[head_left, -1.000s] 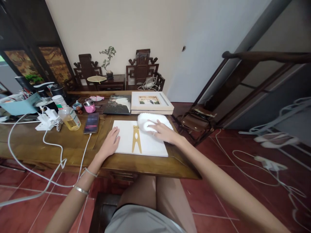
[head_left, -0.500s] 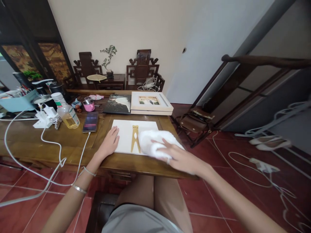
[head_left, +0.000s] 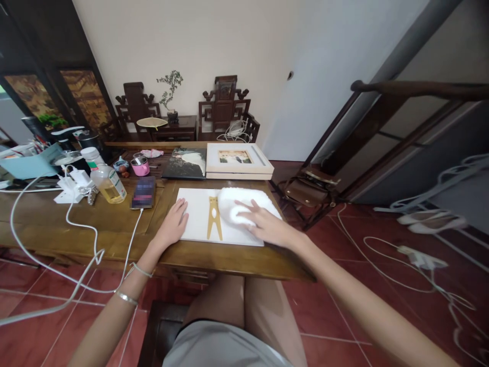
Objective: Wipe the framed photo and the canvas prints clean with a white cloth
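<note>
A white flat panel with a gold clothespin-shaped stand on its back lies on the wooden table. My left hand rests flat and open on the panel's left edge. My right hand presses down on a white cloth over the panel's right part, fingers spread across the cloth.
Behind the panel lie a white framed photo and a dark print. To the left are a phone on a white cable, a bottle of yellow liquid, a pink pot and a power strip. Cables trail over the red tile floor.
My right hand dragged the cloth from the panel's far right toward its near right corner, then moved it back up to the middle right. My left hand stayed in place.
</note>
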Action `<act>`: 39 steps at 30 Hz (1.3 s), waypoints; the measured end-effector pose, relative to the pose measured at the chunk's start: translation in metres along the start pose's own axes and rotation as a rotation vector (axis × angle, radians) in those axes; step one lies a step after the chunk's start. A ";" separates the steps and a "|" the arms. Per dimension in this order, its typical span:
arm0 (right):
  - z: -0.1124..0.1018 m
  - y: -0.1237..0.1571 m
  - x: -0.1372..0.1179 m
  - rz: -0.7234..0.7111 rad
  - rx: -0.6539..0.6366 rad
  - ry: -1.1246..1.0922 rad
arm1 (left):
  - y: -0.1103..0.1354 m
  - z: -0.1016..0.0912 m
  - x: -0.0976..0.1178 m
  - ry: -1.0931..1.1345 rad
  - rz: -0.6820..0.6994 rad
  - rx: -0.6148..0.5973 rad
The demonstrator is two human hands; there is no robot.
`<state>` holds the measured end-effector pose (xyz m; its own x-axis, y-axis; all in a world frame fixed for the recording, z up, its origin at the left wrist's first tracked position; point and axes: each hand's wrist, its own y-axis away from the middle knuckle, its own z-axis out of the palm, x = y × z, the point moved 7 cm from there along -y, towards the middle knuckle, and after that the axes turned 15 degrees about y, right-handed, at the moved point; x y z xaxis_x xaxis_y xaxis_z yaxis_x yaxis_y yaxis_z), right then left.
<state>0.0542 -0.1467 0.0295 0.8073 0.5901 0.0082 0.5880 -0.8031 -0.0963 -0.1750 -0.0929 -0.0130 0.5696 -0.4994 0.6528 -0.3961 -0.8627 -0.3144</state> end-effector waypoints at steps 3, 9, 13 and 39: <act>-0.004 0.048 -0.030 -0.024 -0.079 -0.028 | 0.000 0.001 0.001 -0.006 -0.006 -0.002; -0.015 0.079 -0.052 -0.049 -0.166 -0.077 | 0.000 0.001 0.000 -0.001 0.006 0.001; -0.009 0.037 -0.013 0.049 -0.128 -0.089 | 0.000 0.000 0.000 0.003 0.009 -0.005; -0.021 0.066 -0.032 0.069 -0.336 -0.177 | 0.001 0.000 -0.001 0.005 0.014 0.015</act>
<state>0.0682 -0.2202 0.0435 0.8416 0.5153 -0.1616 0.5400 -0.8064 0.2411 -0.1757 -0.0931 -0.0138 0.5606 -0.5107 0.6518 -0.3929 -0.8570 -0.3336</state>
